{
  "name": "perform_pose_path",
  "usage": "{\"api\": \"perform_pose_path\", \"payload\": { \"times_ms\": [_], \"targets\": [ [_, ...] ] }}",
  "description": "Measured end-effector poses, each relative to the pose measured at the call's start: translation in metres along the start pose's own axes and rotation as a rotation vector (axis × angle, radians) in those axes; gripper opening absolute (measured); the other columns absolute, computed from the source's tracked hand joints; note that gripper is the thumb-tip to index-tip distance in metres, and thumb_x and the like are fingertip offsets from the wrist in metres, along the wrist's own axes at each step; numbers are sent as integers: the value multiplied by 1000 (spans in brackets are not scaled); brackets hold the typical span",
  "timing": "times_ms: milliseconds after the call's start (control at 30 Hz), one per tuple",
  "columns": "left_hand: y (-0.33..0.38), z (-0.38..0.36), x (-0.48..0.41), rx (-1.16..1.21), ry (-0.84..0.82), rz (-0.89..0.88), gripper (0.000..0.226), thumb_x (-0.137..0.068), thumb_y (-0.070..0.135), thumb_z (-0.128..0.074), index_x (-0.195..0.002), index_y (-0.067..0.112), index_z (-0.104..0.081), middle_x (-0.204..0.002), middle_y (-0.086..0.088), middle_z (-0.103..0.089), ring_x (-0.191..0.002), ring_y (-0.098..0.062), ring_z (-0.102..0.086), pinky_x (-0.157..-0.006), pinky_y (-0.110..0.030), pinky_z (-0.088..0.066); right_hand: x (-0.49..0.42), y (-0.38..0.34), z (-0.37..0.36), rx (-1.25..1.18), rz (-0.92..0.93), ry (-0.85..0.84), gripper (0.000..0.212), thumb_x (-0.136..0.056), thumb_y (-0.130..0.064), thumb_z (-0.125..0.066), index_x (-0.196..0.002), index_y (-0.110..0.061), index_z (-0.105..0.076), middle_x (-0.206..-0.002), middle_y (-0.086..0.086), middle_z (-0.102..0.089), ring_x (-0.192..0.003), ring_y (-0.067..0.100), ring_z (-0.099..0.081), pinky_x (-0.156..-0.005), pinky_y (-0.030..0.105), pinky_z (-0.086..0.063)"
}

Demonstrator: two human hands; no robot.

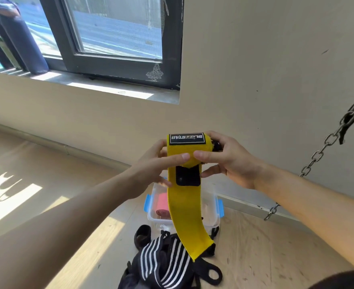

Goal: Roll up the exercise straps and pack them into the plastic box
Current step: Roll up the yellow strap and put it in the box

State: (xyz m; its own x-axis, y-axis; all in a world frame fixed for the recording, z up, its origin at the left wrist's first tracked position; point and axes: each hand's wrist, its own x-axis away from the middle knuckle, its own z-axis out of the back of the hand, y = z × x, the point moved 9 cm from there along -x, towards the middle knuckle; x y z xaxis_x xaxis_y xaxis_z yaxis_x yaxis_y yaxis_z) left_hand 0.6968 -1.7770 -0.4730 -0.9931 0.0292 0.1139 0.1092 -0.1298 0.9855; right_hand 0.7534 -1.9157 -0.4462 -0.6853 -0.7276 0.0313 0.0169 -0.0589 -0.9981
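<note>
A person's 2 bare hands hold a yellow strap (185, 209) up in the air, above a clear plastic box (153, 213) with blue latches that sits on a pale wooden floor by a wall. The left hand (157, 163) and right hand (228, 161) each curl round the strap's rolled top end, thumbs in front and fingers behind, pinching a small roll with a black label (its lettering reads upside down). Most of the strap hangs loose below the hands, its black-tipped end dangling in front of a heap of black-and-white striped straps (167, 265) on the floor. Inside the box lies 1 pink roll (161, 205), already packed. Judging from this, the task is at an early stage: the yellow strap is barely wound, and the striped heap looks untouched and unpacked.
</note>
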Motion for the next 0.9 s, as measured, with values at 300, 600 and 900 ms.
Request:
{"api": "perform_pose_path", "payload": {
  "times_ms": [300,600,900],
  "targets": [
    [3,-4,-2,96,-26,37,57,-82,62,-61,-129,30,-62,-116,-1,-73,-107,-28,-72,-63,-30,-57,3,-13,7,231,238,99,57,-75,2,-84,-121,-20,-60,-107,5,-66,-105,18,-67,-86,36,-61],
    [8,16,-2,95,107,-78,66,-73,40,-78,-134,29,-56,-117,0,-73,-105,-25,-73,-63,-28,-58,2,14,-7,29,-126,-110,55,-85,-39,-69,-137,-31,-53,-127,9,-64,-109,30,-69,-69,39,-61],
    [12,9,1,44,17,-123,71,-73,25,-85,-136,33,-54,-127,2,-66,-109,-23,-71,-74,-37,-62,0,12,-4,-59,-99,-51,60,-80,-30,-74,-136,-23,-54,-125,13,-67,-110,33,-70,-72,37,-62]
  ]
}}
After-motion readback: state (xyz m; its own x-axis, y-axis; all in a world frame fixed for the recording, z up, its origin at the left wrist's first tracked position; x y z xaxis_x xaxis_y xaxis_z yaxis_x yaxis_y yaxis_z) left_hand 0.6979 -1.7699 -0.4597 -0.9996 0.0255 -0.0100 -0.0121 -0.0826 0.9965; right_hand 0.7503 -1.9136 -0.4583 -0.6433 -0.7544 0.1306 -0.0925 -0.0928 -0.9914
